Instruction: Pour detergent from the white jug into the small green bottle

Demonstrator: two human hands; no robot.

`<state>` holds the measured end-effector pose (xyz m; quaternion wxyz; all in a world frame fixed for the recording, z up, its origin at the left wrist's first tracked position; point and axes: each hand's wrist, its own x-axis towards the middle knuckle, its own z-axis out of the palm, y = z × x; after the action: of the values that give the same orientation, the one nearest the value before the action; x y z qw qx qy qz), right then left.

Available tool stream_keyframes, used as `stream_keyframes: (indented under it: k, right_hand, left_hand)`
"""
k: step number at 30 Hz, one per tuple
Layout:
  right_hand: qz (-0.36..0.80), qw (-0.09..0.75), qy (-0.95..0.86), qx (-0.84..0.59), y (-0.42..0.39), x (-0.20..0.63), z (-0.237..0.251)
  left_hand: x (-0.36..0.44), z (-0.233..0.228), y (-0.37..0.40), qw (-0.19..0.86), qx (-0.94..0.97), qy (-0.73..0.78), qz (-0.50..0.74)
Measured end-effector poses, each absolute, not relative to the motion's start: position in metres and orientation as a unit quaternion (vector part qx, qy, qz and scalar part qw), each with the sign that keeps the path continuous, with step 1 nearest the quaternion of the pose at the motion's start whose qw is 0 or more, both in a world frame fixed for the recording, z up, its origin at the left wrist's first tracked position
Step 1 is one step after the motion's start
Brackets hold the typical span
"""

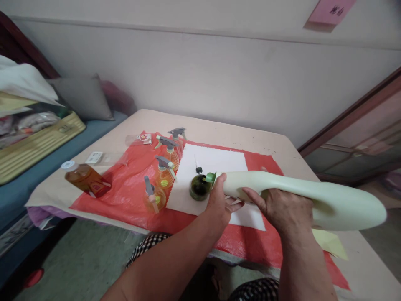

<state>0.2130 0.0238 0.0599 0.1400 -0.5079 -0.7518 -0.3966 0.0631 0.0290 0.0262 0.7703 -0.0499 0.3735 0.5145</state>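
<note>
My left hand (219, 205) grips the spout end of a long pale green watering can (300, 194), right by its green tip (210, 177). My right hand (283, 207) holds the can's neck from below, further right. The tip rests at the mouth of a small dark green bottle (199, 187) that stands on a white sheet (216, 161). A small black cap (199, 169) lies just behind the bottle.
Several yellow spray bottles with grey triggers (165, 171) stand in a row on a red plastic cover (125, 184). An amber bottle (84, 179) lies on its side at the left. The beige table (238, 133) meets the wall. A bed with a grey pillow (79, 96) is at left.
</note>
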Motion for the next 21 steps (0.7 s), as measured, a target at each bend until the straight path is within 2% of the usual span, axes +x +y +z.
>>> stream_keyframes:
  k: [21]
  right_hand:
    - [-0.388,0.114,-0.749,-0.525,0.0217,0.2113,0.0613]
  left_hand:
    - [0.0614,0.0270,0.0293,0.776,-0.047,0.364,0.512]
